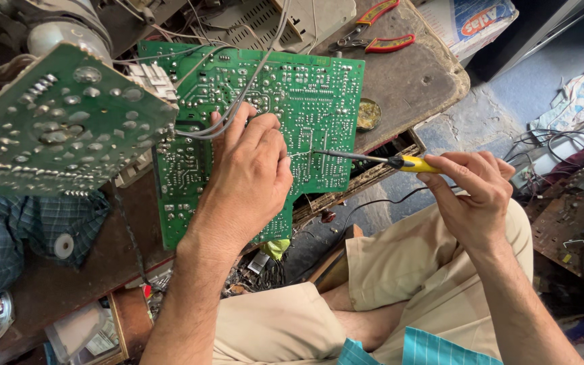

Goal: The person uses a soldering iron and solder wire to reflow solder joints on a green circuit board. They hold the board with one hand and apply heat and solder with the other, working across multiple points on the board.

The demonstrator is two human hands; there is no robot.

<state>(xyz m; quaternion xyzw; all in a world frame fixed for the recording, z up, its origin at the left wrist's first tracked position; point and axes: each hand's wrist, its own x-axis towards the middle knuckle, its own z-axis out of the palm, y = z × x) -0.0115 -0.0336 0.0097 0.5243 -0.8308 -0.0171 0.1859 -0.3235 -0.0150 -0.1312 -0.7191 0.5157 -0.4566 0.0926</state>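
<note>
Cluttered brown wooden tabletop (414,81) carries a large green printed circuit board (305,115), stiff, light and probably fragile, best held by its edges, which the left hand (248,179) presses flat while the right hand (474,196) closes around a yellow-handled soldering iron (373,159) touching it.
</note>
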